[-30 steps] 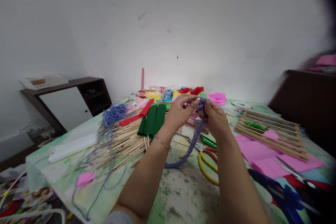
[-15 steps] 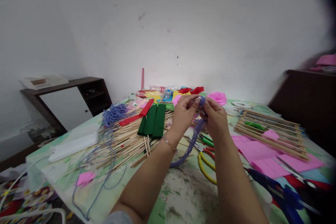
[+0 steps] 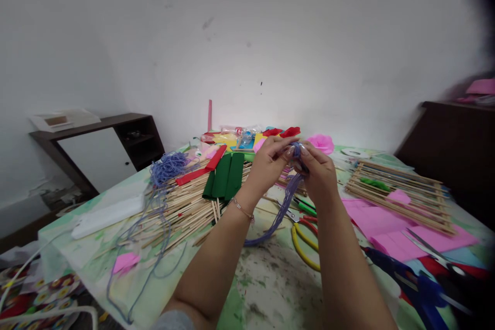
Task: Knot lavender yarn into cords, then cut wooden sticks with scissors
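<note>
Both hands meet above the middle of the table around a small bundle of purple yarn [image 3: 296, 149]. My left hand [image 3: 271, 159] pinches the bundle from the left, its fingers bent. From the right, my right hand [image 3: 317, 167] grips it with thumb and fingers. Several purple strands [image 3: 286, 205] hang below the hands and curve left behind the left forearm. Scissors with yellow and red handles [image 3: 303, 245] lie under the strands. To the left is a tangled heap of purple yarn [image 3: 169, 167], with loose strands trailing toward the table's front edge.
Thin wooden sticks [image 3: 181, 211] lie left, under dark green paper [image 3: 228, 178]. A stick frame [image 3: 402, 196] and pink paper [image 3: 406, 240] are right. A blue glue gun [image 3: 410, 281] and dark scissors [image 3: 436, 252] lie front right. Plastic bottles [image 3: 240, 131] stand near the wall.
The left forearm and wrist have shifted slightly left. The fingers have moved a little around the yarn bundle, and the hanging strands have swung slightly left.
</note>
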The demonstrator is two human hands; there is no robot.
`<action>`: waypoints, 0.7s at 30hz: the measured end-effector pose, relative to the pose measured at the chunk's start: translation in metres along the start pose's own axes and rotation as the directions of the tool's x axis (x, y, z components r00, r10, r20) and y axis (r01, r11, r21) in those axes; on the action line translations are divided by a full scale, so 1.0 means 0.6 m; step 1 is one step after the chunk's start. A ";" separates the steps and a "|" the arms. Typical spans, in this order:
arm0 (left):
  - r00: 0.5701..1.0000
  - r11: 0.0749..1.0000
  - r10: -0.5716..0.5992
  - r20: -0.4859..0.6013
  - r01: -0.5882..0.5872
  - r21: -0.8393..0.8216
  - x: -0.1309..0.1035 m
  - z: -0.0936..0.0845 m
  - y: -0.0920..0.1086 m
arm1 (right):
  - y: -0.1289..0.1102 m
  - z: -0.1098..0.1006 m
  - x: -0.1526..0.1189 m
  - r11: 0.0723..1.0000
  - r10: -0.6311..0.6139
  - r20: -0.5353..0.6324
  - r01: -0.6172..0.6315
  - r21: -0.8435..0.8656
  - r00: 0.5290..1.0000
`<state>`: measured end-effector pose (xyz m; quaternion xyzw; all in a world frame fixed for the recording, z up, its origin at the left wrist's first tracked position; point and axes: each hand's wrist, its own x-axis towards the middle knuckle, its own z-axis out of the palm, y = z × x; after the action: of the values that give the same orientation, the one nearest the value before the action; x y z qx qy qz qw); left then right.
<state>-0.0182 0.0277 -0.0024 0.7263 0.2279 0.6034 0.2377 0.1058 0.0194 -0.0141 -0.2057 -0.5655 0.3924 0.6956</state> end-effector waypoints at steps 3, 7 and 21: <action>0.999 1.000 0.017 -0.033 -0.017 -0.001 0.002 -0.006 0.003 | -0.001 -0.005 0.001 0.992 -0.023 0.033 0.027 -0.127 0.999; 0.999 0.998 -0.022 -0.031 0.020 -0.057 0.002 -0.009 0.001 | -0.001 -0.007 0.002 0.953 -0.106 -0.026 0.094 -0.288 0.994; 0.985 0.916 -0.168 0.045 0.172 -0.362 0.002 0.000 -0.007 | -0.010 0.009 0.005 0.998 -0.054 -0.138 0.049 -0.040 0.989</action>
<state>-0.0180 0.0317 -0.0042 0.6509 0.1725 0.6075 0.4213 0.1029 0.0172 -0.0066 -0.2305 -0.5278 0.3485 0.7394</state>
